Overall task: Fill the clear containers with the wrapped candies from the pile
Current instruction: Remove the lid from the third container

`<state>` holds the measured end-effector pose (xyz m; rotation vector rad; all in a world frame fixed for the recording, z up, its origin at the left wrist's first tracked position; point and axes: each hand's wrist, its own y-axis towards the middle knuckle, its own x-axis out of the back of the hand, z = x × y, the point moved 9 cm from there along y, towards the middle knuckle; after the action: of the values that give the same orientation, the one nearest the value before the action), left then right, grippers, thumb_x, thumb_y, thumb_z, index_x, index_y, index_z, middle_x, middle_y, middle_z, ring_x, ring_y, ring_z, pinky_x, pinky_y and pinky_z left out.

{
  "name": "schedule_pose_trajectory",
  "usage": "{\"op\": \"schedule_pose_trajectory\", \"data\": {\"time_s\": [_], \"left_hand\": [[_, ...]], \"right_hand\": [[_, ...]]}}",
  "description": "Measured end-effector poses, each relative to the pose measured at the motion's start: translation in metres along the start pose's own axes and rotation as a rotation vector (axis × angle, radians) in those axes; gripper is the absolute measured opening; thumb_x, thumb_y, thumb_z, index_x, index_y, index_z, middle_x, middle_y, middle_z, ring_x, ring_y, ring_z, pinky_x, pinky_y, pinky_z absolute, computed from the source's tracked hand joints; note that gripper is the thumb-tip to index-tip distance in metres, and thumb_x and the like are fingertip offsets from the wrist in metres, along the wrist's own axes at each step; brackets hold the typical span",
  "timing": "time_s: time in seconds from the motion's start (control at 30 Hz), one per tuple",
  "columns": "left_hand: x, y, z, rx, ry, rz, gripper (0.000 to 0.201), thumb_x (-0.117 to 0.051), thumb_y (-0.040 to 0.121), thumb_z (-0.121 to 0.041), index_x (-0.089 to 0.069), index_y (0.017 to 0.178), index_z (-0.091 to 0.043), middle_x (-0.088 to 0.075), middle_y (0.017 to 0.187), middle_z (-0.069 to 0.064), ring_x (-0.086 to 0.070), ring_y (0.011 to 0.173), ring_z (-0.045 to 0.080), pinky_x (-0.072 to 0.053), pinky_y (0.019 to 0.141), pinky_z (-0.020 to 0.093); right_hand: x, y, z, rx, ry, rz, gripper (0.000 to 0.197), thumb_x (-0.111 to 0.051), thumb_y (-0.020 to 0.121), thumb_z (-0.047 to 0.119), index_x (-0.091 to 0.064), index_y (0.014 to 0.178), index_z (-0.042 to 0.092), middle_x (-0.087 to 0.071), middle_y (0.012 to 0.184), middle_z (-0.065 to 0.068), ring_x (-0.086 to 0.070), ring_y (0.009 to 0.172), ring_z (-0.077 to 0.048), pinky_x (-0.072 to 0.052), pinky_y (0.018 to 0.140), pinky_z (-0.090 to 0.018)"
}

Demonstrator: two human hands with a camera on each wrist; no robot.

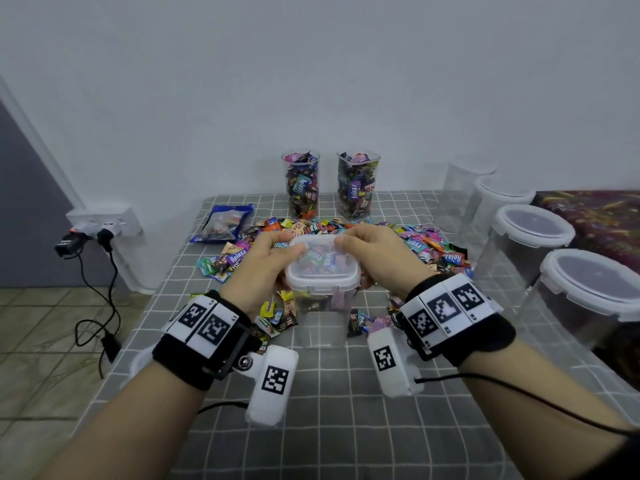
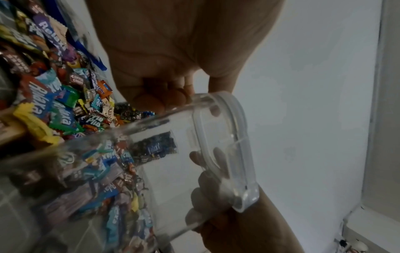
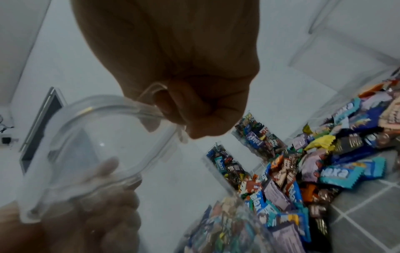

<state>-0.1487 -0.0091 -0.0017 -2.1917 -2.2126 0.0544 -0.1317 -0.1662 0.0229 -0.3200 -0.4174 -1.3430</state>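
Lidded container [image 1: 320,299] stands just before the candy pile [image 1: 429,247]. Left hand [image 1: 266,268] and right hand [image 1: 377,254] grip its lid [image 1: 320,265]. Risk: uneven prying tips the empty container.

Grey cloth [image 1: 346,410] with a white grid on the table. Mixed candies [image 1: 426,244] in teal, purple, yellow, orange and brown wrappers. Clear container [image 1: 322,306] with a frosted white lid [image 1: 322,268]. Blue-edged bag [image 1: 221,223]. Black wrist bands [image 1: 204,344] with black-and-white square markers. Pale grey wall [image 1: 311,64]. Dark, multicoloured speckled cloth [image 1: 595,216] at far right.
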Motion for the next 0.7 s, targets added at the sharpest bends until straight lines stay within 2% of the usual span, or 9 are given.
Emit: {"op": "schedule_pose_trajectory", "data": {"time_s": [0.1,0.17,0.27,0.33,0.43,0.5,0.53,0.63,0.7], "left_hand": [[0.006,0.004,-0.009,-0.051,0.015,-0.048,0.016,-0.056,0.090,-0.008,-0.049,0.095,-0.021,-0.057,0.077,0.003,-0.057,0.064,0.016,-0.045,0.057,0.030],[0.009,0.006,-0.014,-0.078,0.057,-0.049,0.019,-0.059,0.088,-0.007,-0.049,0.098,-0.021,-0.057,0.078,0.004,-0.059,0.064,0.016,-0.045,0.055,0.025],[0.013,0.006,-0.012,-0.068,0.099,-0.054,0.019,-0.062,0.088,-0.020,-0.050,0.102,-0.017,-0.061,0.080,0.004,-0.062,0.059,0.011,-0.048,0.051,0.021],[0.020,0.001,-0.011,-0.072,0.180,-0.102,0.018,-0.058,0.090,-0.036,-0.053,0.091,-0.018,-0.058,0.074,0.003,-0.056,0.056,0.013,-0.047,0.051,0.025],[0.029,-0.005,-0.006,-0.062,0.248,-0.147,0.040,-0.049,0.092,-0.047,-0.051,0.066,-0.017,-0.043,0.053,0.001,-0.039,0.047,0.015,-0.035,0.047,0.023],[0.034,-0.006,-0.001,-0.020,0.243,-0.140,0.051,-0.051,0.089,-0.052,-0.048,0.053,-0.016,-0.038,0.043,-0.001,-0.035,0.044,0.017,-0.031,0.046,0.022],[0.034,-0.006,0.000,-0.003,0.268,-0.128,0.054,-0.053,0.086,-0.054,-0.048,0.051,-0.014,-0.038,0.041,-0.001,-0.036,0.043,0.017,-0.032,0.047,0.023],[0.030,-0.007,0.004,0.038,0.364,-0.057,0.052,-0.056,0.084,-0.054,-0.054,0.056,-0.010,-0.046,0.043,0.001,-0.044,0.042,0.014,-0.038,0.049,0.024],[0.027,-0.006,0.003,0.048,0.353,-0.034,0.049,-0.055,0.086,-0.051,-0.057,0.058,-0.010,-0.050,0.044,-0.001,-0.048,0.041,0.012,-0.041,0.048,0.022]], "right_hand": [[0.002,-0.001,0.005,0.006,-0.094,0.016,0.029,-0.057,0.090,0.034,-0.060,0.088,0.005,-0.052,0.073,-0.002,-0.046,0.060,-0.014,-0.040,0.058,-0.032],[0.002,-0.002,0.008,0.008,-0.147,0.028,0.026,-0.057,0.089,0.033,-0.055,0.081,0.008,-0.049,0.071,-0.003,-0.043,0.059,-0.015,-0.035,0.056,-0.029],[0.002,-0.006,0.011,-0.004,-0.176,0.017,0.023,-0.053,0.087,0.030,-0.053,0.075,0.011,-0.045,0.069,-0.002,-0.042,0.063,-0.018,-0.034,0.061,-0.030],[0.004,-0.009,0.011,-0.004,-0.177,-0.018,0.025,-0.050,0.089,0.028,-0.053,0.070,0.013,-0.045,0.068,-0.001,-0.043,0.065,-0.018,-0.034,0.062,-0.030],[0.003,-0.013,0.011,0.001,-0.191,-0.048,0.031,-0.046,0.090,0.030,-0.053,0.065,0.015,-0.045,0.064,0.000,-0.042,0.063,-0.018,-0.031,0.058,-0.030],[0.002,-0.015,0.011,-0.011,-0.235,-0.041,0.033,-0.044,0.091,0.033,-0.057,0.070,0.010,-0.048,0.069,-0.004,-0.044,0.068,-0.021,-0.033,0.062,-0.032],[0.002,-0.016,0.011,-0.017,-0.250,-0.034,0.034,-0.043,0.091,0.034,-0.058,0.073,0.010,-0.051,0.073,-0.006,-0.046,0.072,-0.022,-0.035,0.064,-0.032],[0.000,-0.016,0.011,-0.016,-0.232,-0.011,0.038,-0.039,0.081,0.044,-0.058,0.088,0.011,-0.056,0.085,-0.005,-0.052,0.085,-0.024,-0.043,0.075,-0.037],[-0.006,-0.017,0.015,-0.009,-0.140,0.040,0.045,-0.036,0.072,0.041,-0.057,0.098,0.011,-0.057,0.093,-0.005,-0.052,0.089,-0.024,-0.046,0.079,-0.040]]}}
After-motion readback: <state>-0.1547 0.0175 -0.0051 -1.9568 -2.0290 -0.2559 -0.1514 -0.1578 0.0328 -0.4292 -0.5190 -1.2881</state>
